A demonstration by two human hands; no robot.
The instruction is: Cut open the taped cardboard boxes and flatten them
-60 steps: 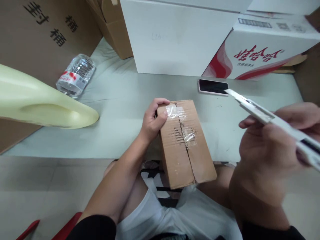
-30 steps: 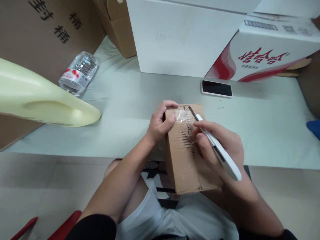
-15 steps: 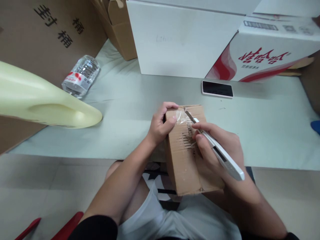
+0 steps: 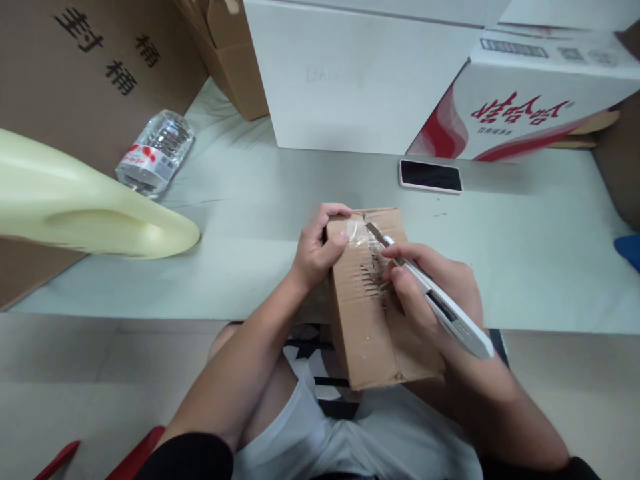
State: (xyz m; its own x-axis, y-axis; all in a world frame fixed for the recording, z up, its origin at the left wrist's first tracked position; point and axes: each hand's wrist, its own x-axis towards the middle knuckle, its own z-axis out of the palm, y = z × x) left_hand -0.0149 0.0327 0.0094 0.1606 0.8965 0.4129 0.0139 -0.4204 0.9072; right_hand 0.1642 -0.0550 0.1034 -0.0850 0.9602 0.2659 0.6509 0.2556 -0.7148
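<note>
A brown cardboard box (image 4: 367, 347) rests partly over the table's front edge, above my lap. My left hand (image 4: 320, 245) grips its far left corner, thumb on top and fingers over the far edge. Clear tape (image 4: 357, 233) covers part of the seam near that end, and the cardboard beside it shows several dark slits. In my right hand (image 4: 430, 280) is a white utility knife (image 4: 453, 313) with its blade out. The blade tip lies over the tape by the seam; whether it touches cannot be made out.
A phone (image 4: 431, 176) lies beyond the box, before large white cartons (image 4: 350, 87). To the left are a clear plastic bottle (image 4: 156, 153), a pale yellow smooth object (image 4: 100, 200) jutting in, and a large brown carton (image 4: 40, 80). Something blue (image 4: 628, 251) sits at the right edge.
The whole view has shifted slightly. Both hands keep their hold on the box and the knife, and the blade stays near the taped end with little visible movement.
</note>
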